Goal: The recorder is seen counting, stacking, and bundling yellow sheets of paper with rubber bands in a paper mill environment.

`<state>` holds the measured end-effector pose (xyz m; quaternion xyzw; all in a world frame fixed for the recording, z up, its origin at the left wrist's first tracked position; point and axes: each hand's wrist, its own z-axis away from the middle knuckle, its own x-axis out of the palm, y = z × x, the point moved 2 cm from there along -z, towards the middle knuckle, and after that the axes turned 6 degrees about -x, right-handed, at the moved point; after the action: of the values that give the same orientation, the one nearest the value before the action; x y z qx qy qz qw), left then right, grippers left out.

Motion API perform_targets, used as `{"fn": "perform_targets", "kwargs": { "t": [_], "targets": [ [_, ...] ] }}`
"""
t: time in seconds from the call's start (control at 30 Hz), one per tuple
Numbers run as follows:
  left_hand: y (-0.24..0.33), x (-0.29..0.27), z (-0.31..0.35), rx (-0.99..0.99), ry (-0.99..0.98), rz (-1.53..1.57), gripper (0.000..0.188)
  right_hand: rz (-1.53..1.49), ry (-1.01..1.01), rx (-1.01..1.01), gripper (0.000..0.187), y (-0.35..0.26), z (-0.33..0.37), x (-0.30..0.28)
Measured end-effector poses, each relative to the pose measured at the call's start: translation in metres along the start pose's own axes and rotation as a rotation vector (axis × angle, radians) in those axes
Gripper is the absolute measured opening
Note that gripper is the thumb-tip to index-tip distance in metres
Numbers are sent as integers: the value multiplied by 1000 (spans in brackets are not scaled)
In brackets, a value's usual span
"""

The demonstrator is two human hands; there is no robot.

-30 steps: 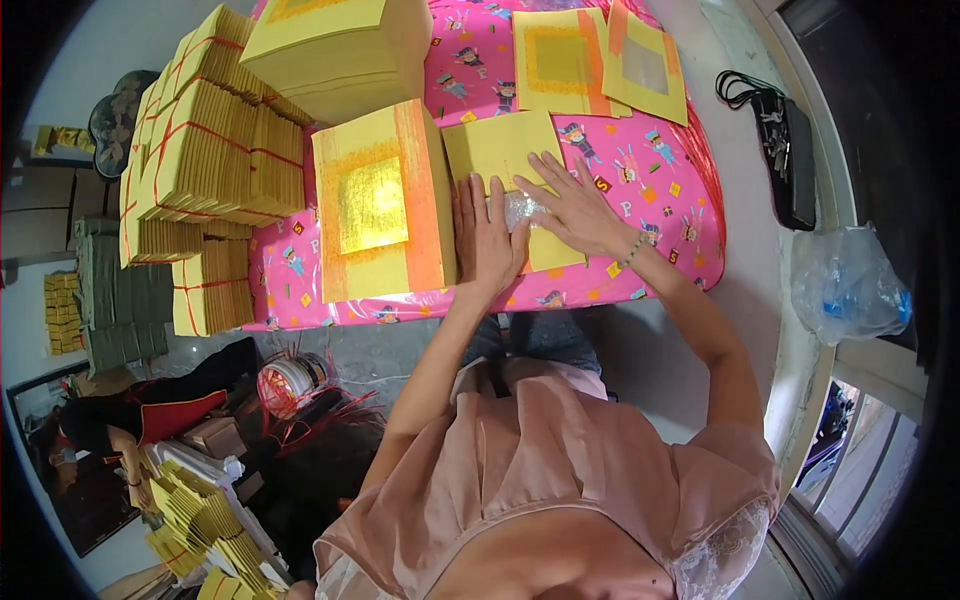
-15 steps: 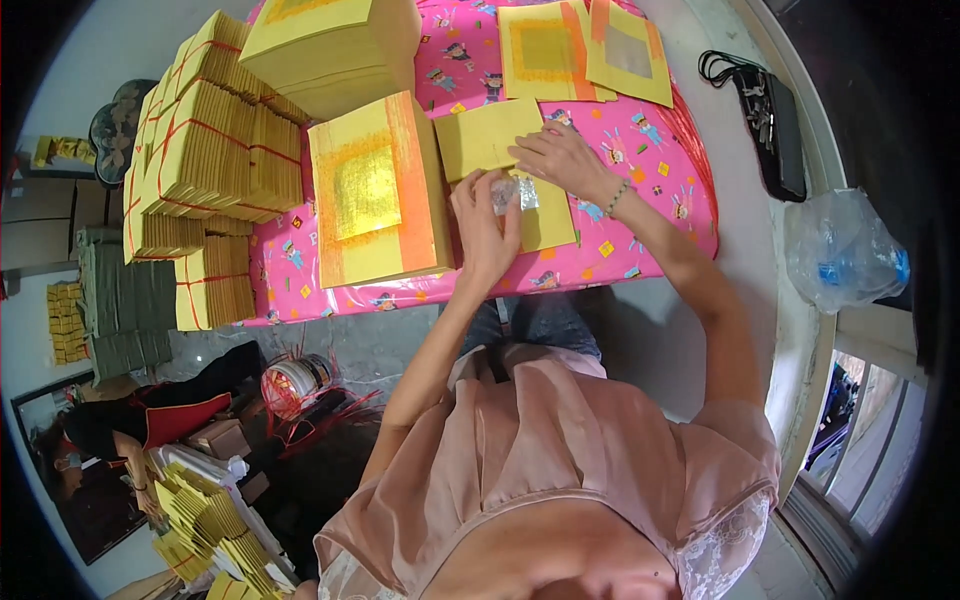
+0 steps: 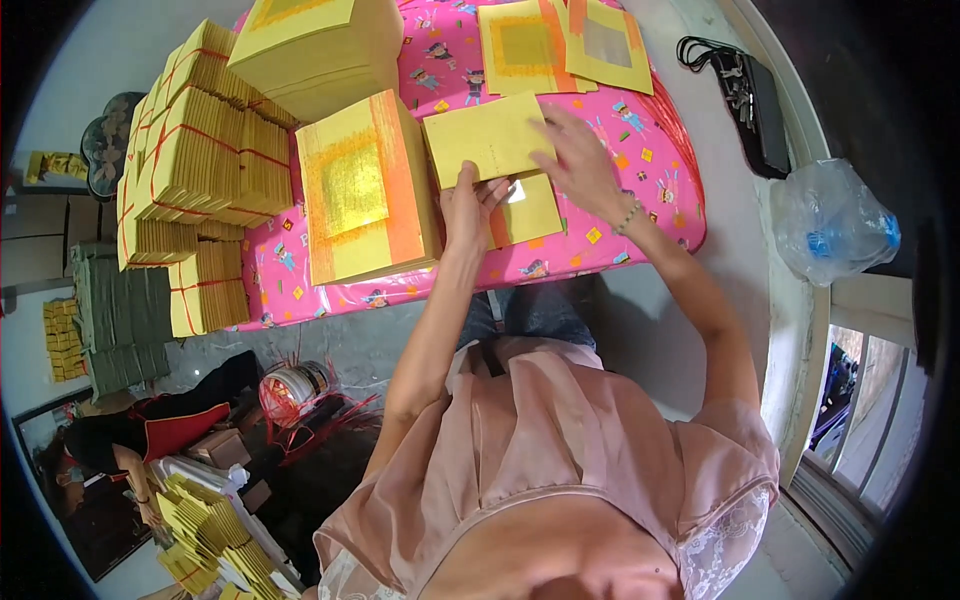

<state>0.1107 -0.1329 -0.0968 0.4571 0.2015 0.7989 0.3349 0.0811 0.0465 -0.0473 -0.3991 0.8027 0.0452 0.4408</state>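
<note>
My left hand (image 3: 466, 212) grips the lower edge of a folded yellow paper sheet (image 3: 480, 138), thumb on top and fingers underneath. My right hand (image 3: 588, 168), blurred by motion, is at the sheet's right edge with its fingers apart. Partly covered by the folded sheet lies another yellow sheet with a silver patch (image 3: 520, 192) and an orange band. Just left of my left hand stands a thick stack of yellow paper (image 3: 318, 150), its top sheet bearing a gold square and an orange stripe.
A pink patterned cloth (image 3: 655, 130) covers the table. Tied yellow bundles (image 3: 196, 150) and a tall paper stack (image 3: 330, 62) are at the left. Loose sheets (image 3: 610, 72) lie at the far side. A black pouch (image 3: 752, 115) and plastic bag (image 3: 832, 225) are right. Another person (image 3: 120, 440) works lower left.
The folded sheet has been lifted off the sheet below, with my left fingers now under it. The clear lump that was by my left fingertips no longer shows. My right hand has shifted right.
</note>
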Motion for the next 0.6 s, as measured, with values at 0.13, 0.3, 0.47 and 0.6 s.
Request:
{"fn": "perform_targets", "kwargs": {
  "t": [0.13, 0.3, 0.47, 0.6],
  "targets": [
    [-11, 21, 17, -9, -70, -24, 30, -251, 93, 465, 37, 21, 30, 4],
    [-24, 26, 37, 13, -277, -305, 33, -916, 141, 809, 36, 39, 63, -16],
    [-10, 5, 66, 361, -193, -1037, 32, -737, 161, 852, 33, 89, 117, -39],
    [-7, -15, 75, 895, -143, -1393, 35, -625, 212, 752, 31, 99, 137, -50]
  ]
}}
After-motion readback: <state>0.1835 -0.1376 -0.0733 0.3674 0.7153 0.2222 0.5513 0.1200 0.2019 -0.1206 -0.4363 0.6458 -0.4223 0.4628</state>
